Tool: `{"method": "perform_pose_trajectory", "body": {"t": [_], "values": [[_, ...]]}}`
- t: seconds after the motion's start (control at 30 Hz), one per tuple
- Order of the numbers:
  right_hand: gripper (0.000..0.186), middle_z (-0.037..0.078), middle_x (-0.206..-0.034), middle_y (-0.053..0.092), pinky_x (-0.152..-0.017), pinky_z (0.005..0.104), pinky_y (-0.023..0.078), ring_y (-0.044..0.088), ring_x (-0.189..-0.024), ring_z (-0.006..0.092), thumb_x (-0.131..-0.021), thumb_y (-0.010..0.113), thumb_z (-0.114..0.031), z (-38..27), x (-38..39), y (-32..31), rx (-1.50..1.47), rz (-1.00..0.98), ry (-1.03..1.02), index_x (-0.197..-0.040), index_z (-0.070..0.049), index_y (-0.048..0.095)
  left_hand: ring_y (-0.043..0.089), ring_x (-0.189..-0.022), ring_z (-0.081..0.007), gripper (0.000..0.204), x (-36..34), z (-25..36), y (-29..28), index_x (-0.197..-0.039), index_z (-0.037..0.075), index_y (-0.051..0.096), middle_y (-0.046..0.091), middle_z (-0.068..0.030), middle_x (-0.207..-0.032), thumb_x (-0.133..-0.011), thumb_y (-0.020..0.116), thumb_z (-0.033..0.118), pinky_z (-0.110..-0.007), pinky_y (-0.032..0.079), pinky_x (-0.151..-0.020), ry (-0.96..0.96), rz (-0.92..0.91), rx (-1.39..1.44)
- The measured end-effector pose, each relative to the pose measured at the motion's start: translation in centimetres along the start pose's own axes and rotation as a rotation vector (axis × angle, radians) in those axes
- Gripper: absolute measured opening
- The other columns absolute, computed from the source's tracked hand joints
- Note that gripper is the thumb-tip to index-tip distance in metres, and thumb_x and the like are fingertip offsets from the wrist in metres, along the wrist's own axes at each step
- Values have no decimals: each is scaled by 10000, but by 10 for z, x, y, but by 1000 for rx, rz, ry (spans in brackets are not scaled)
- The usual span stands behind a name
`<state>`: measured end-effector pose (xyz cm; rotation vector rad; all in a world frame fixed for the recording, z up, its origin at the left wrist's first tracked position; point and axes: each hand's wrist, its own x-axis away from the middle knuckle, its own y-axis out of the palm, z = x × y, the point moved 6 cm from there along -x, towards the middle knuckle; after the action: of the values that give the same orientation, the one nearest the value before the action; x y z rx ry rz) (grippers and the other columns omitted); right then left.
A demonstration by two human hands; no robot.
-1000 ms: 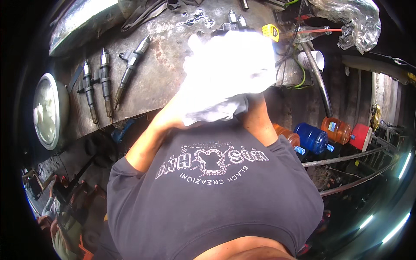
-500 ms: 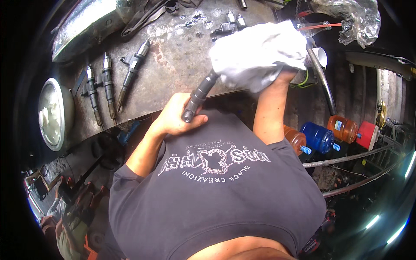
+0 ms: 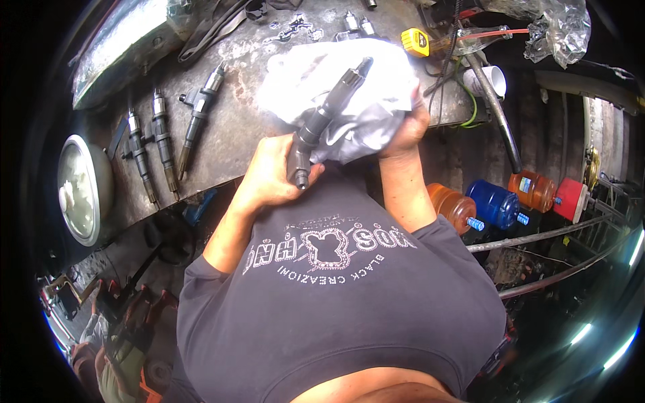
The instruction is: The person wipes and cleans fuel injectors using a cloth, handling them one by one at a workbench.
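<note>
My left hand [image 3: 267, 173] is wrapped round a dark fuel injector [image 3: 329, 107] near its lower end. The injector tilts up and to the right, its upper part lying in front of a bunched white cloth [image 3: 285, 77]. My right hand [image 3: 408, 127] grips the cloth at its right side, with some fingers hidden in the folds. Three more injectors, a left one [image 3: 140, 158], a middle one [image 3: 162, 134] and a right one [image 3: 198, 115], lie apart on the metal bench [image 3: 238, 114] to the left. Behind the cloth, another injector [image 3: 352, 25] is partly covered.
A yellow tape measure [image 3: 415, 42] lies beyond my right hand. A dark bar [image 3: 495, 111] and a white cylinder [image 3: 494, 81] are at the bench's right end. A round glass-faced piece [image 3: 84, 191] stands far left. Blue [image 3: 492, 203] and orange jugs [image 3: 453, 207] sit lower right.
The cloth and my right hand have moved left and nearer, behind the injector. The injector's upper end now shows in front of the cloth. The tape measure has come into sight.
</note>
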<state>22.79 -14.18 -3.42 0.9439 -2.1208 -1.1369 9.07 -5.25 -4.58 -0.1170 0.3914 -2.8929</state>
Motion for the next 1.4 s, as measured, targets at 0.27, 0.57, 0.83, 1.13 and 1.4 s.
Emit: {"method": "perform_pose_trajectory", "body": {"t": [0.27,0.57,0.83,1.13,1.4], "values": [[460,91,-842,574,-699,273,457,560,-802,175,-707,648,-140,10,-7,22,224,-102,-13,-1095,39,479,576,-634,-188,327,-2,-3,3,-958,13,590,594,-139,-706,-664,697,108,-303,466,-626,-11,-149,16],[326,96,-797,563,-639,257,429,537,-713,174,-658,651,-143,4,-12,58,130,-336,50,-874,68,529,454,-606,-104,283,9,-5,26,-655,88,428,477,9,-636,-660,709,124,-244,363,-533,-56,-700,771],[117,101,-666,602,-563,283,457,581,-597,201,-825,570,-83,-42,-17,42,1152,-130,-601,-861,14,625,585,-616,-338,251,-12,18,-25,-849,28,573,579,-173,-673,-619,659,81,-364,462,-593,12,-27,-286],[134,129,-702,615,-505,303,458,594,-554,268,-785,534,7,-39,-1,49,1480,-456,-501,-893,58,594,548,-618,-373,264,-10,42,-64,-699,45,486,502,-175,-617,-508,662,89,-394,433,-556,137,-78,-711],[114,76,-611,540,-500,295,436,519,-498,216,-796,556,-59,-48,26,93,1363,-617,-702,-748,44,552,434,-487,-176,246,-5,20,-40,-650,40,490,466,-34,-538,-562,703,127,-333,353,-484,85,-838,105]]}}
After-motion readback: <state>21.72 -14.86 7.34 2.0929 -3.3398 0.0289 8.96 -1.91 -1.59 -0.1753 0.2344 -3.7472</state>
